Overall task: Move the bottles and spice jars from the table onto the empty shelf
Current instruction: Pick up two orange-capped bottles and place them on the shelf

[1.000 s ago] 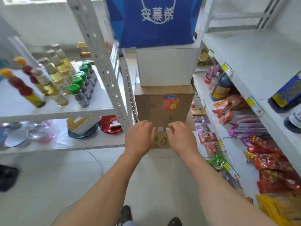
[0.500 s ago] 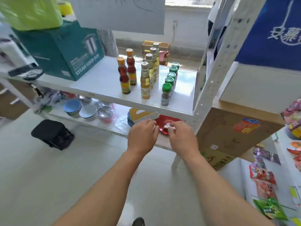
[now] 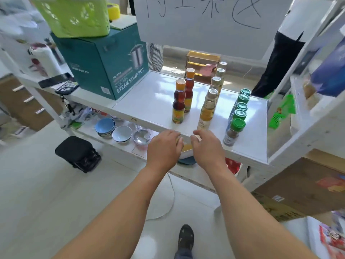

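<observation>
Fingers (image 3: 177, 142) of the left hand (image 3: 164, 148) and the right hand (image 3: 209, 146) curl loosely, empty, at the front edge of the table (image 3: 149, 101), centre frame. Just beyond stand two dark bottles (image 3: 178, 103), four pale bottles (image 3: 207, 109) and five green-capped spice jars (image 3: 234, 131), in rows.

Bottles and jars lined up on a white desk (image 3: 149, 101).
Two dark-sauce bottles (image 3: 178, 101), four pale-oil bottles (image 3: 207, 109) and five green-capped spice jars (image 3: 233, 131) stand in three rows; one teal soup-pot box (image 3: 104, 60) sits alongside, one green basket (image 3: 74, 15) on top of it.
</observation>
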